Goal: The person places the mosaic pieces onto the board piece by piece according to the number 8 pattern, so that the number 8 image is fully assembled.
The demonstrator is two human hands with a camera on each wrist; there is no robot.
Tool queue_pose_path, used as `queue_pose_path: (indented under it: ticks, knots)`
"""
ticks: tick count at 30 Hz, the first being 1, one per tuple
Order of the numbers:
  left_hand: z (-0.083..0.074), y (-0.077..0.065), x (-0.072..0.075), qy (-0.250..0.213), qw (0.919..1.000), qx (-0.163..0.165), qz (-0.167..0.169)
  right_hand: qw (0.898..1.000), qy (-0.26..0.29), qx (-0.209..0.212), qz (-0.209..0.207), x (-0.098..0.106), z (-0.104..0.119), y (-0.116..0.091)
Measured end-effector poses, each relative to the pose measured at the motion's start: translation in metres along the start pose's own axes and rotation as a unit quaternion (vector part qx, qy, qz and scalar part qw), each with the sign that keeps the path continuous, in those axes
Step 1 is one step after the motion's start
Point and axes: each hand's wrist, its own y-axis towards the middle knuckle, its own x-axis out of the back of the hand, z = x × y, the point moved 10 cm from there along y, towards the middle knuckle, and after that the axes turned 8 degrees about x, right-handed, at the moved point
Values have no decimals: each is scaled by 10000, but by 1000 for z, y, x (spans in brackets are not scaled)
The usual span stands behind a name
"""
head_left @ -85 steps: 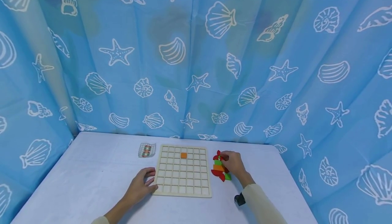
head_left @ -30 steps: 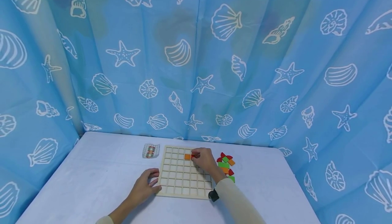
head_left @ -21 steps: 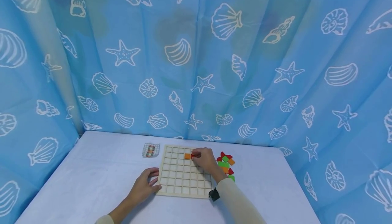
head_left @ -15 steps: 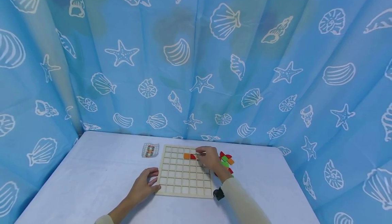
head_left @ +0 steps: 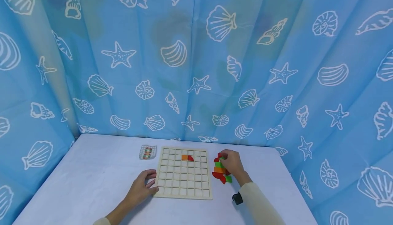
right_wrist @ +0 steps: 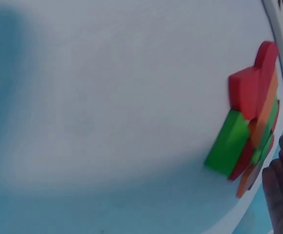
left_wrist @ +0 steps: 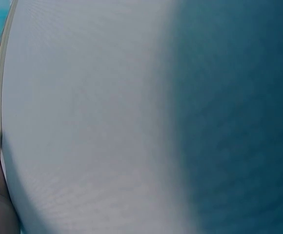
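Observation:
A pale wooden grid board (head_left: 183, 177) lies on the white table in the head view. An orange square tile (head_left: 184, 157) and a red quarter-round tile (head_left: 191, 158) sit side by side in its cells, near the far edge. My left hand (head_left: 139, 185) rests at the board's left edge, its thumb at the near left corner. To the right of the board, my right hand (head_left: 232, 162) reaches over a heap of coloured tiles, fingertips at its far end. Whether they pinch a piece is hidden. A green tile (right_wrist: 228, 146) shows in the right wrist view.
A small pattern card (head_left: 147, 152) with a printed grid lies left of the board. Blue shell-print curtains (head_left: 196, 64) enclose the table at the back and sides. A black camera (head_left: 237, 198) sits at the right wrist.
The red quarter-round tile was set into the cell beside the orange one and let go. My right hand moved right, back over the tile heap. My left hand stayed at the board.

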Motion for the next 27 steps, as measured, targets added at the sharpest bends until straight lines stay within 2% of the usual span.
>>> queue_pose_path:
  ticks: [7, 15, 27]
  knots:
    - [1, 0, 0, 57, 10000, 27, -7, 9997, -127, -189, -35, -2, -11, -2]
    - [1, 1, -1, -72, 10000, 45, 32, 9993, -355, -31, 138, -7, -8, 5]
    - [2, 1, 0, -60, 9999, 65, 55, 9988, -201, 145, 413, -9, -14, 6]
